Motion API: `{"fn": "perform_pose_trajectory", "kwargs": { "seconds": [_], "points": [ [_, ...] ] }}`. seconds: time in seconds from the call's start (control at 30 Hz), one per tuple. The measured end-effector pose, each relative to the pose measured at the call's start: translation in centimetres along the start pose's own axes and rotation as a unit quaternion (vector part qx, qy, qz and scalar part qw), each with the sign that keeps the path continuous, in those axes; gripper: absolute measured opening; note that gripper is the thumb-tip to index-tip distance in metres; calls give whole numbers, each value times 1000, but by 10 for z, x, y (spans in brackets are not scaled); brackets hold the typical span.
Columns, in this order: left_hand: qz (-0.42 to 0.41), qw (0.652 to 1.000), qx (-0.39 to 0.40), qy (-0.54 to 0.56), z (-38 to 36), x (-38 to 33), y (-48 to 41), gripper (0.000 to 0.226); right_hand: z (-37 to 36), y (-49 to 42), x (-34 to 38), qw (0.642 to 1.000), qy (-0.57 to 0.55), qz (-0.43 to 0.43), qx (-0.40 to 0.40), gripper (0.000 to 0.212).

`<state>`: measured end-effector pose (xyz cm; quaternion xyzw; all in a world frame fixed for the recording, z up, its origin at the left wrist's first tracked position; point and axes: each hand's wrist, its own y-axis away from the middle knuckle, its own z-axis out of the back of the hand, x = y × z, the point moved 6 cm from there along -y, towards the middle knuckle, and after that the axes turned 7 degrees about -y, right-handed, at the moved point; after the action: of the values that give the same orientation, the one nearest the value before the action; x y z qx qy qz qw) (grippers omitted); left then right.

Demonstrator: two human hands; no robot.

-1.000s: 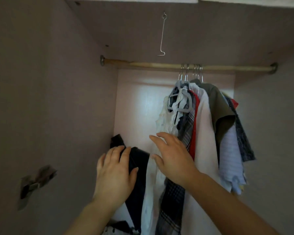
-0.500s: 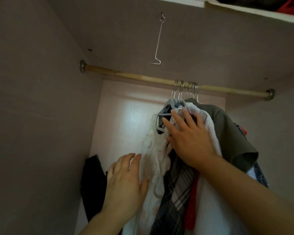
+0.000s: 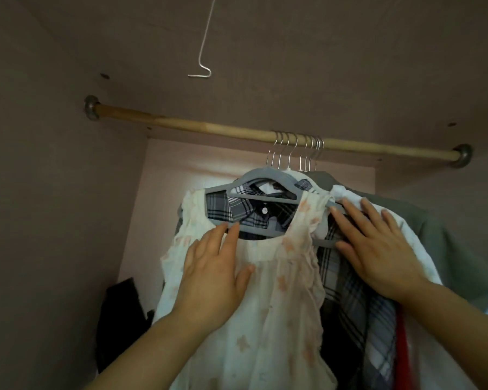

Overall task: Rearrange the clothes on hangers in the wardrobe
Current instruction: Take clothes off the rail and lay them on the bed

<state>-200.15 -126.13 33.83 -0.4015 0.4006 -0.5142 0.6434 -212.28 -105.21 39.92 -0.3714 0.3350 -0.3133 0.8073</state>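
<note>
A cream blouse with faint orange flowers (image 3: 279,291) hangs on a grey hanger (image 3: 258,175) at the front of a bunch of clothes on a wooden rail (image 3: 181,126). Behind it hang a black-and-white plaid shirt (image 3: 347,291), a white garment (image 3: 406,237), an olive shirt (image 3: 445,249) and something red (image 3: 403,347). My left hand (image 3: 212,274) lies flat on the blouse's left shoulder, fingertips at the hanger's lower bar. My right hand (image 3: 378,246) rests spread on the plaid and white garments by the hanger's right end. Neither hand visibly grips anything.
Several metal hooks (image 3: 296,150) crowd the right half of the rail; its left half is bare. A wire hook (image 3: 202,63) dangles from the wardrobe ceiling. A dark garment (image 3: 119,319) sits low in the left back corner. The left wall stands close.
Both hands have risen from the lower clothes to the hanger tops. The cream blouse now faces me instead of hanging edge-on. The view has tilted up and closer.
</note>
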Motion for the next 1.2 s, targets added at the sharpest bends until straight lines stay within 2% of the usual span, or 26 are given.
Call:
{"fn": "perform_pose_trajectory", "kwargs": {
  "seconds": [0.17, 0.33, 0.43, 0.57, 0.63, 0.73, 0.9, 1.07, 1.2],
  "points": [
    [-20, 1000, -12, -21, -9, 6, -45, 73, 16, -29, 8, 995, -57, -31, -78, 57],
    [-5, 1000, -15, -3, -11, 14, -88, 70, 27, -85, 51, 995, -61, 19, -81, 59],
    [-18, 1000, -25, -4, -13, 18, -102, 68, 17, -114, 68, 996, -60, 13, -70, 55],
    [-38, 999, -18, -6, -20, 25, -113, 66, 14, -132, 69, 992, -33, -9, -120, 26],
    [-41, 999, -18, -4, -22, 28, -121, 64, 13, -134, 70, 990, -11, 0, -139, 21],
    [-54, 998, -29, 1, -20, 27, -136, 62, 13, -134, 68, 986, 6, 15, -164, 22],
    [-48, 998, -47, 20, -12, 22, -162, 54, 34, -141, 65, 978, 8, 21, -206, 39],
    [-32, 989, -111, 89, 8, 22, -156, 45, 52, -122, 75, 968, -22, 42, -245, 39],
    [-25, 983, -113, 144, 11, 28, -126, 38, 50, -98, 88, 971, -23, 49, -234, 33]
  ]
}}
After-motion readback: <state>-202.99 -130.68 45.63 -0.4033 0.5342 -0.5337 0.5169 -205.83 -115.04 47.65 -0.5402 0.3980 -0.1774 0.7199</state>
